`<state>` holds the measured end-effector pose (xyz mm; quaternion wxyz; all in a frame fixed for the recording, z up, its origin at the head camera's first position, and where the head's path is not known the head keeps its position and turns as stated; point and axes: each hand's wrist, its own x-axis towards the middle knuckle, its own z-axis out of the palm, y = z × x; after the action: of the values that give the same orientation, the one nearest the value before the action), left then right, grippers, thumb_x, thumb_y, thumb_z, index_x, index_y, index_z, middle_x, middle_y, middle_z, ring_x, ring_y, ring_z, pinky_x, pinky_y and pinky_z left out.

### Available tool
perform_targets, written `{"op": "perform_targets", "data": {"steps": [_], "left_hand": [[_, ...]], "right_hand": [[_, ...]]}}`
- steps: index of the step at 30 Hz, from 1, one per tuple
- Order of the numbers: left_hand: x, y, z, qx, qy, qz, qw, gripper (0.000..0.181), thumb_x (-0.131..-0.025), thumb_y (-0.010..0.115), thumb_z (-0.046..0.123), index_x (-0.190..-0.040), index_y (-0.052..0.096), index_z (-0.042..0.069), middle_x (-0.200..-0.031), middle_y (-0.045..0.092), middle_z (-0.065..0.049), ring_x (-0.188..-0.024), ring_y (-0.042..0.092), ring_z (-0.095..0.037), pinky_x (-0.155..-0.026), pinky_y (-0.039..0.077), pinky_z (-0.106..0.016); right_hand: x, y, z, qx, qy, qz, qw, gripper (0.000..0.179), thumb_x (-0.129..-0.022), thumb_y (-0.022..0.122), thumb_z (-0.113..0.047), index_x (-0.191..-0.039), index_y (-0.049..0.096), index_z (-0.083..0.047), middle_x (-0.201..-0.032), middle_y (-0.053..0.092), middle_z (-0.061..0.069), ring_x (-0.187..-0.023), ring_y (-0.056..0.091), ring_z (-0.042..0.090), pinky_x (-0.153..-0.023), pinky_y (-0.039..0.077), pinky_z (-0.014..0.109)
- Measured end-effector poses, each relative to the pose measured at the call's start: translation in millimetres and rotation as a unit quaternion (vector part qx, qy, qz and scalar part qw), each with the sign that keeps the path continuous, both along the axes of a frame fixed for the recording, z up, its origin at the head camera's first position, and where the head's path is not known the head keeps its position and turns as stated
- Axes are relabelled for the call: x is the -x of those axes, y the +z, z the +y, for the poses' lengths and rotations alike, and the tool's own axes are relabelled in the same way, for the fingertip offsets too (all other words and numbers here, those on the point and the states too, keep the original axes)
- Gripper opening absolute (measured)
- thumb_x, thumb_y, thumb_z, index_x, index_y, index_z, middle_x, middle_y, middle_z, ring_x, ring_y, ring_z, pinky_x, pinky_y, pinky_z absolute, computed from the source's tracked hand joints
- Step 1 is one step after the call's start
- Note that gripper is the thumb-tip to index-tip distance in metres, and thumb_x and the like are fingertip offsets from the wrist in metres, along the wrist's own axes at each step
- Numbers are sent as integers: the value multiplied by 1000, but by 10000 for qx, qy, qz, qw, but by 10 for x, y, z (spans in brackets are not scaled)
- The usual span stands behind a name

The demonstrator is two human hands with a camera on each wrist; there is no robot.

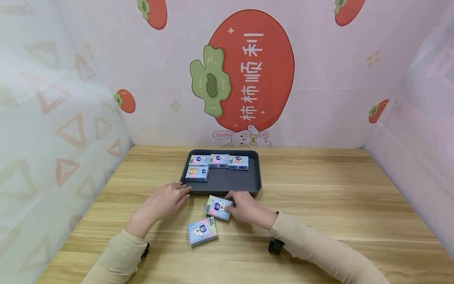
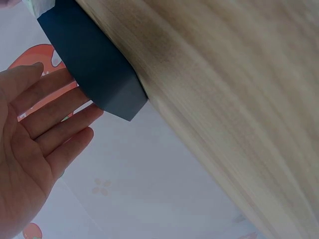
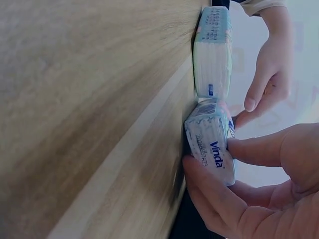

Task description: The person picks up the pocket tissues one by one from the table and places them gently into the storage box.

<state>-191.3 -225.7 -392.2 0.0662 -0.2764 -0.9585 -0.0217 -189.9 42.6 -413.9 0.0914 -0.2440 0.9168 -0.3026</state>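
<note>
My right hand (image 1: 244, 207) pinches a small blue-and-pink tissue pack (image 1: 217, 208) just in front of the dark grey tray (image 1: 232, 182). In the right wrist view the thumb is on one face of this Vinda pack (image 3: 212, 144) and the fingers are at its other side. Closer to me lies a second tissue pack (image 1: 203, 232), flat on the table. My left hand (image 1: 166, 200) touches the tray's front left corner with its fingertips. The left wrist view has these fingers nearly straight against the tray's outer wall (image 2: 99, 64).
Inside the tray, several tissue packs form a back row (image 1: 218, 160), with one more pack (image 1: 196, 173) in front at the left. The wooden table (image 1: 319, 205) reaches to a printed curtain (image 1: 319, 79) at the back and sides.
</note>
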Motion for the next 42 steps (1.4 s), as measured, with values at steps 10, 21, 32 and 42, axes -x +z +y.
{"op": "perform_targets", "data": {"steps": [10, 21, 32, 42], "left_hand": [[2, 1, -2, -18, -9, 12, 10000, 31, -95, 58, 23, -117, 67, 5, -115, 67, -17, -110, 62, -34, -93, 51, -48], [21, 11, 3, 19, 3, 5, 10000, 31, -95, 57, 24, -118, 67, 5, -115, 67, -17, -111, 62, -34, -94, 51, -48], [11, 13, 3, 45, 68, -49, 10000, 31, -95, 58, 24, -118, 67, 6, -116, 67, -17, -111, 61, -34, -94, 51, -48], [4, 5, -5, 47, 66, -31, 10000, 31, -94, 58, 24, -117, 67, 6, -115, 67, -16, -111, 61, -34, -94, 51, -48]], "right_hand": [[52, 33, 52, 357, -205, -40, 9991, 24, -86, 70, -20, -105, 68, -6, -81, 63, 0, -69, 51, 9, -58, 44, 20], [79, 94, 96, 598, -274, 129, 9978, 23, -82, 74, -22, -98, 72, -6, -80, 67, -1, -67, 54, 6, -57, 46, 19], [96, 154, 110, 678, -341, -85, 9971, 23, -84, 71, -19, -102, 71, -5, -84, 68, 1, -69, 56, 7, -58, 48, 18], [122, 209, 132, 697, -382, -9, 9968, 22, -87, 68, -18, -103, 71, -3, -84, 69, 2, -71, 59, 7, -59, 50, 19]]}}
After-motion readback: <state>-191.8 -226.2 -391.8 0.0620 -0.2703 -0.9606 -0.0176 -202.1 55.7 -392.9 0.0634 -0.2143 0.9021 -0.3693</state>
